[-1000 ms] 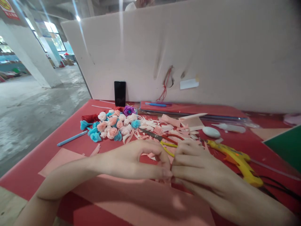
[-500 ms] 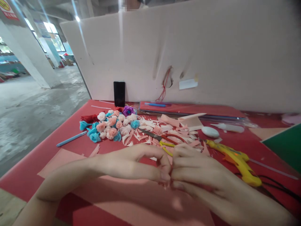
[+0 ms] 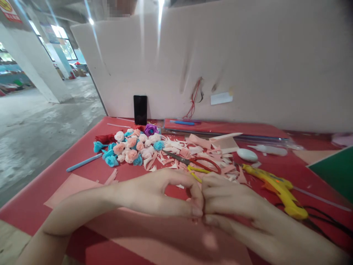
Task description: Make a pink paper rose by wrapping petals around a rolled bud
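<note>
My left hand (image 3: 162,193) and my right hand (image 3: 234,208) meet fingertip to fingertip low over the red table (image 3: 82,173), both pinched on a small pink paper piece (image 3: 199,218) that is almost hidden between the fingers. Under them lies a large pink paper sheet (image 3: 154,235). Just beyond my hands are red-handled scissors (image 3: 198,162) and a yellow strip (image 3: 197,171) among pink paper scraps (image 3: 201,147).
A pile of pink, white, blue and purple paper roses (image 3: 132,147) sits at the left. A yellow glue gun (image 3: 278,187) lies at the right with its black cord. A blue pen (image 3: 84,162), a black phone (image 3: 140,109) against the white board, a white bottle (image 3: 247,154), green sheet (image 3: 335,171).
Both hands have drawn slightly nearer to me and lower, still pinched together; the scissors' handles behind them are more exposed.
</note>
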Tool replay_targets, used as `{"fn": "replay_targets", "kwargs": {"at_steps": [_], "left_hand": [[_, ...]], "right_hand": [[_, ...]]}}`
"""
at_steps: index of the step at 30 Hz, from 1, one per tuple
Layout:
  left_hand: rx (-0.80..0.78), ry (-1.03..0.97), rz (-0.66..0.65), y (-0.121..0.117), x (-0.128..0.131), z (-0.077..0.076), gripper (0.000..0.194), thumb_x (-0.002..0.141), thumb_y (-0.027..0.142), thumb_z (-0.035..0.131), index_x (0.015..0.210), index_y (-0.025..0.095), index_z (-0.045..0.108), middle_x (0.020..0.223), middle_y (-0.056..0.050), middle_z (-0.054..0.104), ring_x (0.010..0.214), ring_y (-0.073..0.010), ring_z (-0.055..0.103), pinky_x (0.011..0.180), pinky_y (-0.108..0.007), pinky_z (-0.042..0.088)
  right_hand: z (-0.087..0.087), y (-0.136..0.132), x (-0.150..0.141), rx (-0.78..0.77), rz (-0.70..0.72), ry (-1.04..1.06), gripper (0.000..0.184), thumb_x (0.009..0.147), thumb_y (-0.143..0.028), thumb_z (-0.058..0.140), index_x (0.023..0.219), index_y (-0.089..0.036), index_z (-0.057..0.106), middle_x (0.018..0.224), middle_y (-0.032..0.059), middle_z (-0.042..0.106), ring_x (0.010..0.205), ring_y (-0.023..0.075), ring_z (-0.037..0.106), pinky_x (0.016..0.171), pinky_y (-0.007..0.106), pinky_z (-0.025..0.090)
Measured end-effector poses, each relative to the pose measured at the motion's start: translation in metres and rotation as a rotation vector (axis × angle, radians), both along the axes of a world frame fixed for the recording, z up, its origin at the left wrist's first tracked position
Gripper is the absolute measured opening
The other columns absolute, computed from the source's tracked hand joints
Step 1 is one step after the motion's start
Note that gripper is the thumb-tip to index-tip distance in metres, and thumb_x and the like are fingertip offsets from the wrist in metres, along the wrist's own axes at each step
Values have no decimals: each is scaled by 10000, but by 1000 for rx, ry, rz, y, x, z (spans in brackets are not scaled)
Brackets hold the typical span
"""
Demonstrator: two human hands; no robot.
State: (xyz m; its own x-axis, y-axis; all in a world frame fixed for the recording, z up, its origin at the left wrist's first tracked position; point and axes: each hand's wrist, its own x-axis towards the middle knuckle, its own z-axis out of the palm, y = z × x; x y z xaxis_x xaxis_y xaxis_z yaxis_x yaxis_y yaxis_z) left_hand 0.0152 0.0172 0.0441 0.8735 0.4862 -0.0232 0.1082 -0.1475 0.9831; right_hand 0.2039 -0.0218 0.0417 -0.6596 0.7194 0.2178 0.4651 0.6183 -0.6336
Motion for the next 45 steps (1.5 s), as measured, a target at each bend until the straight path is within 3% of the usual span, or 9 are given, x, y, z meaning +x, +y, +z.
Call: {"fn": "replay_targets", "kwargs": {"at_steps": [9,15,20,23,26,33,39,45], "left_hand": [[-50,53,7,0,2,2,128,790,107,543,672,144,510,749,18,516,739,-78,488,760,-189,393],[-55,92,5,-3,3,4,150,806,108,508,665,149,474,758,13,487,740,-83,458,733,-198,363],[-219,-91,84,-2,2,1,158,852,166,461,695,153,451,732,7,491,704,-86,475,694,-205,399],[-172,-197,150,-1,1,0,133,854,153,463,733,140,518,759,-2,528,744,-82,512,737,-191,425],[-171,-232,130,-3,1,1,148,860,136,454,743,134,544,754,-4,563,759,-81,559,748,-185,449],[-16,-167,206,-5,3,3,106,821,112,517,752,115,597,763,-19,611,762,-89,567,764,-200,447],[-128,-235,186,-7,2,-1,49,794,126,576,746,135,568,748,5,612,748,-81,582,779,-220,456],[-135,-163,260,-5,3,-5,113,702,175,697,748,149,596,748,12,610,772,-104,561,783,-245,433]], "right_hand": [[-2,0,-3,132,0,72,318,881,-216,412,687,-192,662,758,60,711,758,167,658,690,235,538],[-3,-2,-2,115,2,82,332,902,-231,397,696,-196,655,762,49,705,770,154,654,704,224,528],[-7,-1,4,40,11,27,211,884,-223,473,793,-247,662,848,-2,689,857,143,623,775,247,494],[-11,7,9,39,31,36,250,910,-300,436,773,-239,636,807,5,650,794,142,585,743,269,480],[-17,17,13,80,56,77,328,933,-350,371,724,-240,598,738,7,594,752,144,536,681,257,460],[-27,27,20,22,118,107,368,943,-415,299,715,-231,521,798,11,560,801,150,490,767,291,441],[-26,27,16,46,84,123,393,931,-436,330,664,-216,517,745,11,561,762,145,521,719,274,448],[-22,25,13,100,70,133,384,929,-419,348,680,-216,558,703,11,561,724,143,538,697,265,474]]}}
